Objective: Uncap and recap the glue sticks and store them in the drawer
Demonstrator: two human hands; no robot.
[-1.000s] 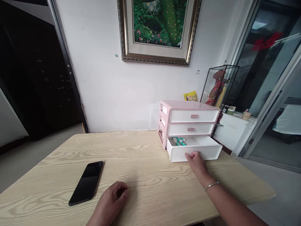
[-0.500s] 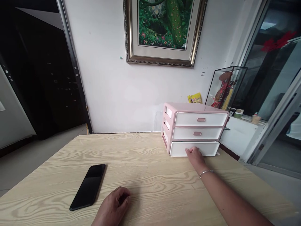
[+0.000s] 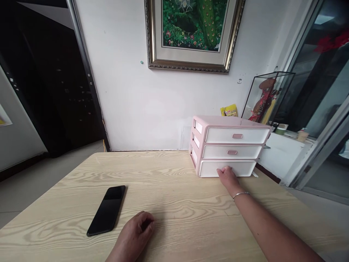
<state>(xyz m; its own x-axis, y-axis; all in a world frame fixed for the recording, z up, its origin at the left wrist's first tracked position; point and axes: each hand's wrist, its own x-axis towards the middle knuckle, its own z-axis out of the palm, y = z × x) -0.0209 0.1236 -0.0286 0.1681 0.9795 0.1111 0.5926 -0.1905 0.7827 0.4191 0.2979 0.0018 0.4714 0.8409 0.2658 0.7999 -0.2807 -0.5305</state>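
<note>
At the back right of the table (image 3: 185, 196) stands a pink desk organizer (image 3: 231, 120) with three white drawers. My right hand (image 3: 228, 179) is at the front of the bottom drawer (image 3: 208, 169), fingers curled at its middle where the handle would be; the hand covers that spot. The bottom drawer sits flush with the others. On the tabletop, nearer to me, rests my left hand (image 3: 135, 233), fingers curled in loosely with nothing seen in them. To its left lies a black smartphone (image 3: 107, 211), screen dark.
Behind the organizer are a yellow packet (image 3: 229, 110) and a glass case (image 3: 265, 96) with a figure inside. A framed picture (image 3: 191, 65) hangs on the wall. Small jars (image 3: 280, 129) stand on a ledge at right, beside a glass door.
The bottom drawer, slightly out before, has gone back into the organizer, my right hand moving with it. My view has tilted a little; my left hand stays on the table.
</note>
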